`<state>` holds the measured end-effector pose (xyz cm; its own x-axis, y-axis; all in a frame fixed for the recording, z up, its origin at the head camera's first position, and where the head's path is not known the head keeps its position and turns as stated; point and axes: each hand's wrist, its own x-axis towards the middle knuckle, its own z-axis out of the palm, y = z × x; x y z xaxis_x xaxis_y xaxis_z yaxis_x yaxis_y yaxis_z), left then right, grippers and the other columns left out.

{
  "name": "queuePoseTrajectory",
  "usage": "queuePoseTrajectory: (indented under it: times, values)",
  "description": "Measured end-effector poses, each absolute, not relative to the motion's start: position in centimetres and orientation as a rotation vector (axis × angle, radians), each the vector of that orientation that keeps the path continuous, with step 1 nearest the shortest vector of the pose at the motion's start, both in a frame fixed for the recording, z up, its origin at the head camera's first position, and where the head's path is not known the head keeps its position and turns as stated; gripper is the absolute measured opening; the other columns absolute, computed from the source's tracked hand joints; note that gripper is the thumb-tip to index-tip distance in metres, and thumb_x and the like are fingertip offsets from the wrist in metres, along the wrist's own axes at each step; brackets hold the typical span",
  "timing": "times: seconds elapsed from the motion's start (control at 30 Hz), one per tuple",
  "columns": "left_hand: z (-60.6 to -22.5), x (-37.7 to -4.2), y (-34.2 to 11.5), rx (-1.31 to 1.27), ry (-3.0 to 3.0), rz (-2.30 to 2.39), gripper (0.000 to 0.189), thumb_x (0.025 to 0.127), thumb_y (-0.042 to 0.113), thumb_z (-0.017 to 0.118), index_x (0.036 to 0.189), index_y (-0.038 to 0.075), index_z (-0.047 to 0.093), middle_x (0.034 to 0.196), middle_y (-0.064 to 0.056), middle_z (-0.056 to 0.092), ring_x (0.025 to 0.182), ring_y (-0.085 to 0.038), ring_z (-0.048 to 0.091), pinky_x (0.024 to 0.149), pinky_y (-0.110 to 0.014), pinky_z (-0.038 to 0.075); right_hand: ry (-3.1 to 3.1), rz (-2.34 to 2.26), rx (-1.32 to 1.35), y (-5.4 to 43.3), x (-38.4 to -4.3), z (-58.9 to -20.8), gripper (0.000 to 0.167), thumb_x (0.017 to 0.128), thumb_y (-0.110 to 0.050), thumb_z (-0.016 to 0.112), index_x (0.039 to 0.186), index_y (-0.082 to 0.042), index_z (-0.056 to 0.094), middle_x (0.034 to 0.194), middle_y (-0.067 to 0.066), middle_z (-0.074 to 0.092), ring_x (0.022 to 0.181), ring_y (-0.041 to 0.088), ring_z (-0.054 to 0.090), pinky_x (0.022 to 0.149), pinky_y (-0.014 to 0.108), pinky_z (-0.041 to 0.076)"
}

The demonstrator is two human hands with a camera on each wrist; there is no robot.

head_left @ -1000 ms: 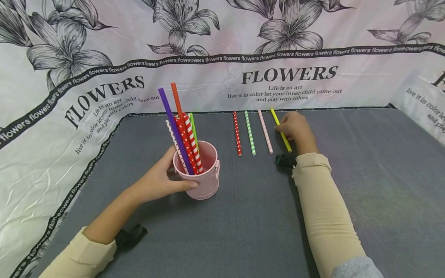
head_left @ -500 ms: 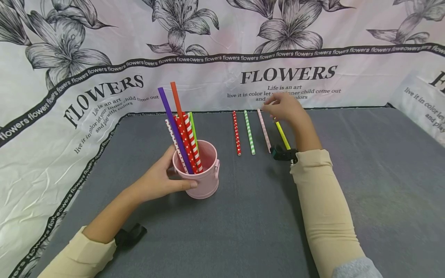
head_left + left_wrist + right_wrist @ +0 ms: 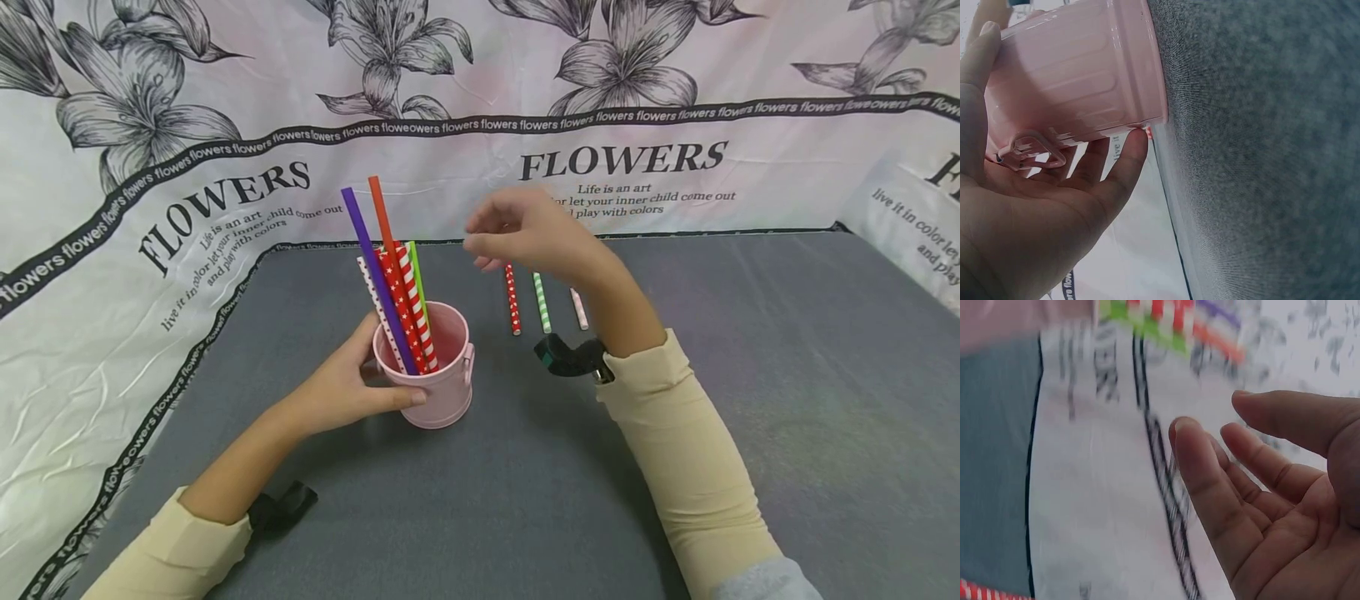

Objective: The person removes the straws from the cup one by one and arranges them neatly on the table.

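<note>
My left hand (image 3: 352, 387) holds a small pink bucket (image 3: 442, 400) around its side. In the left wrist view the thumb and fingers curl about the bucket (image 3: 1072, 69), near its small handle. Several paper straws lean in it, among them a purple straw (image 3: 372, 267), an orange straw (image 3: 380, 212) and a green straw (image 3: 417, 279). Raised above the table is my right hand (image 3: 540, 237), fingers loosely bent; the right wrist view shows nothing between thumb and fingers. Beneath it lie a red dotted straw (image 3: 513, 308), a green striped straw (image 3: 542, 308) and a pink striped straw (image 3: 580, 312), partly covered.
A grey cloth (image 3: 450, 508) covers the table. Behind it hangs a white flower-printed sheet (image 3: 420, 175), which also runs down the left side. Each wrist carries a black camera mount, the right mount (image 3: 570, 357) above the table and the left mount (image 3: 285, 507) near the front.
My right hand let go of the yellow straw on the table, rose and swung left toward the bucket. The yellow straw is now out of sight around my right forearm. My left hand stayed put.
</note>
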<state>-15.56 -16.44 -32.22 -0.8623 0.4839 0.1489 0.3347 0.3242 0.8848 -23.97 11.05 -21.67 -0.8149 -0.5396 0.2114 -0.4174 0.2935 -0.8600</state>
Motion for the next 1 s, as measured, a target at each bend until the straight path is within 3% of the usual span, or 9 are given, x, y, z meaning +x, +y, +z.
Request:
queuePoseTrajectory:
  times: [0.23,0.43,0.67,1.0]
  values:
    - [-32.2,-15.6,-16.4,0.774,2.426,1.576,0.095,0.081,0.023,0.085,0.154,0.023,0.024,0.145,-0.001,0.046,0.129,-0.026,0.049,0.098,-0.054,0.049,2.473,-1.318,-1.02,7.5,-21.9,-22.1,0.025,0.091,-0.01,0.075,0.109,0.001,0.061,0.094,0.01,0.07,0.081,0.024,0.069,0.072,0.034,0.059]
    - [-32.2,-15.6,-16.5,0.789,2.422,1.567,0.096,0.082,0.023,0.084,0.156,0.025,0.022,0.145,-0.002,0.046,0.128,-0.026,0.05,0.099,-0.054,0.049,2.69,-1.033,-0.997,5.1,-20.7,-23.0,0.022,0.088,-0.021,0.079,0.096,-0.008,0.064,0.086,0.001,0.068,0.081,0.016,0.063,0.067,0.027,0.056]
    - [-32.3,-15.6,-16.6,0.791,2.424,1.549,0.098,0.083,0.022,0.084,0.157,0.024,0.02,0.145,-0.003,0.044,0.128,-0.026,0.052,0.101,-0.052,0.047,2.748,-0.812,-1.006,3.5,-19.4,-23.7,0.021,0.086,-0.024,0.08,0.089,-0.008,0.067,0.078,0.0,0.067,0.069,0.014,0.063,0.057,0.021,0.054]
    - [-32.3,-15.5,-16.6,0.784,2.448,1.529,0.084,0.083,0.022,0.084,0.149,0.014,0.033,0.138,-0.004,0.051,0.119,-0.022,0.057,0.098,-0.047,0.051,2.686,-0.546,-1.156,2.7,-18.4,-24.3,0.018,0.084,-0.02,0.081,0.096,-0.008,0.073,0.075,-0.002,0.066,0.068,0.013,0.061,0.06,0.021,0.053]
